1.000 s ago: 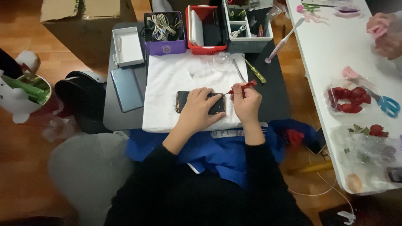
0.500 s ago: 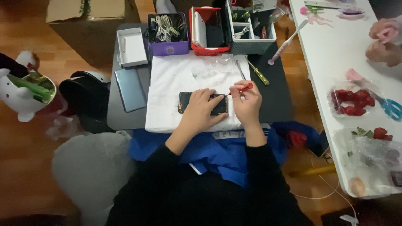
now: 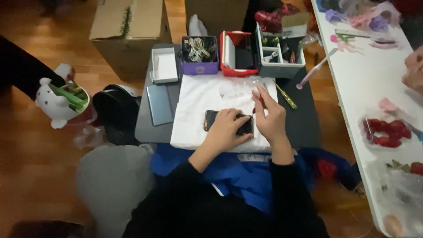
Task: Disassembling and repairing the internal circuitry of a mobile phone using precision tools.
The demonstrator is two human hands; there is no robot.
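A black phone (image 3: 210, 120) lies flat on a white cloth (image 3: 202, 101) spread over a small dark table (image 3: 304, 123). My left hand (image 3: 228, 128) rests on top of the phone and covers its middle. My right hand (image 3: 269, 118) is at the phone's right end, fingers closed around a thin red-handled tool (image 3: 261, 101) whose tip points down toward the phone. Both sleeves are black.
Behind the cloth stand a white box (image 3: 164, 66), a purple box of cables (image 3: 199, 55), a red case (image 3: 235, 55) and a grey tool tray (image 3: 277, 57). A grey tablet (image 3: 159, 105) lies left, a yellow-handled tool (image 3: 286, 99) right. A long white table (image 3: 374, 110) with another person's hand (image 3: 414, 70) stands right.
The view has shifted a little. My right hand has drawn the red tool in from a slanted reach to a more upright hold at the phone's right end. My left hand stays on the phone.
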